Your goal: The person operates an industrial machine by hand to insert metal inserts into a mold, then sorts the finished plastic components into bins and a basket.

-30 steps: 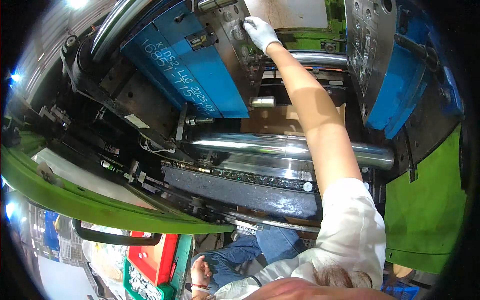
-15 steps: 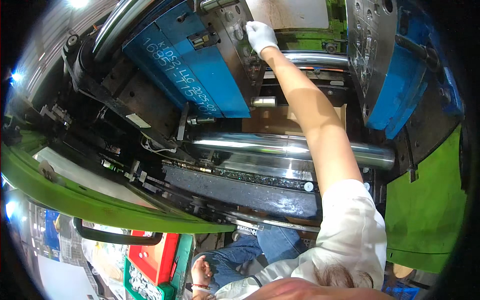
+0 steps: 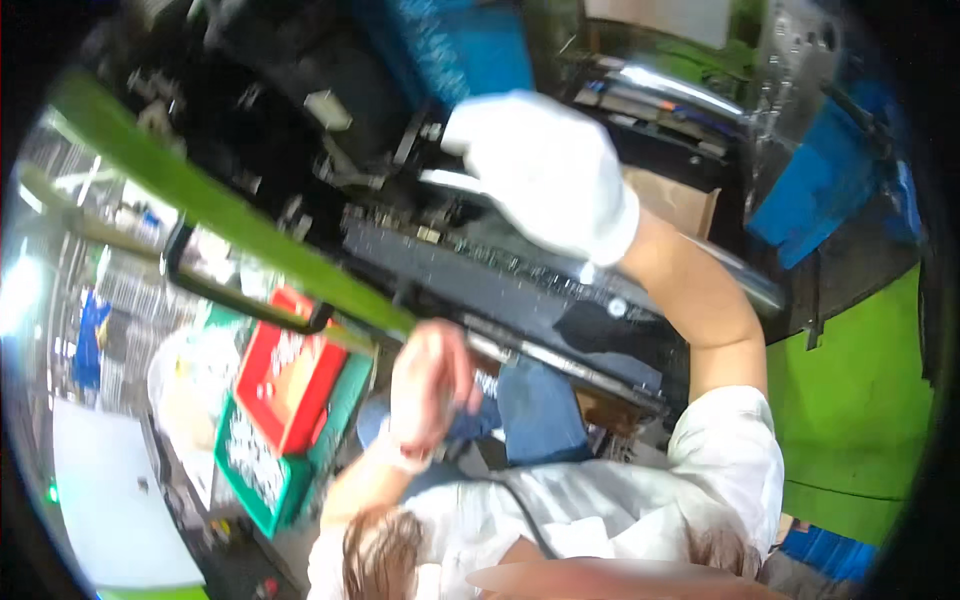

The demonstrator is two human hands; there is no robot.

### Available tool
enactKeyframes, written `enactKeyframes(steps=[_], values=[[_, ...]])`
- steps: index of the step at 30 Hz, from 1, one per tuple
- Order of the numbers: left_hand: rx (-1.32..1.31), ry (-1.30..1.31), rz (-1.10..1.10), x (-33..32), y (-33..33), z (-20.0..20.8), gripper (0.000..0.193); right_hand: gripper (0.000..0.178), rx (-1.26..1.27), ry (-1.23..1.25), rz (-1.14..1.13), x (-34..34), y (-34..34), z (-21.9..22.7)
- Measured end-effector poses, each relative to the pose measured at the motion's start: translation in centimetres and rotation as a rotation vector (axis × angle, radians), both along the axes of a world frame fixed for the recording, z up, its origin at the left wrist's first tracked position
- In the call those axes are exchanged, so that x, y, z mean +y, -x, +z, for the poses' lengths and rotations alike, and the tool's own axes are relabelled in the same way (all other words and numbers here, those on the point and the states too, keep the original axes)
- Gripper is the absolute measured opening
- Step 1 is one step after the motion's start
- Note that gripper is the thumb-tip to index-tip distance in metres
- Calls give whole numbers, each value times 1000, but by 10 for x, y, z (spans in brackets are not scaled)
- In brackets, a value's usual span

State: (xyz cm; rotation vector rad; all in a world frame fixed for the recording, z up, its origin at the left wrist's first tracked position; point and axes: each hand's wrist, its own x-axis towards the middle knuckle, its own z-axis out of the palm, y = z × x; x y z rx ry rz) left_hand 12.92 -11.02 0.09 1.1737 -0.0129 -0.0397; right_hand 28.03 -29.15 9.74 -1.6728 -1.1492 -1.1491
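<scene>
Handle (image 3: 245, 303), black, at 9 o'clock on the green door (image 3: 215, 205); at 8, a green crate (image 3: 285, 500) and red tray (image 3: 315, 410) with small pale pieces inside. At 7 the bare left hand (image 3: 430, 385) has bent fingers near the door's end; whether they grip anything is too blurred to say. At 1 the white-gloved right hand (image 3: 550, 175) hides its fingers' state in blur, with a steel bar (image 3: 745, 275) behind its forearm toward 3.

white glare of light (image 3: 22, 295) far left, pale gridded racks (image 3: 140, 300) nearby, blurred, blue patch (image 3: 90, 340) beside them, flat white panel (image 3: 120, 490) lower left
</scene>
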Motion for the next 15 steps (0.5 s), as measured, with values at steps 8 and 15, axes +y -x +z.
enactKeyframes(steps=[8,15], values=[[-282,504,59,-19,-54,48,53,21,273,407,78,21,82,-35],[-332,276,127,-14,-26,46,28,17,896,-2,459,21,73,-34]])
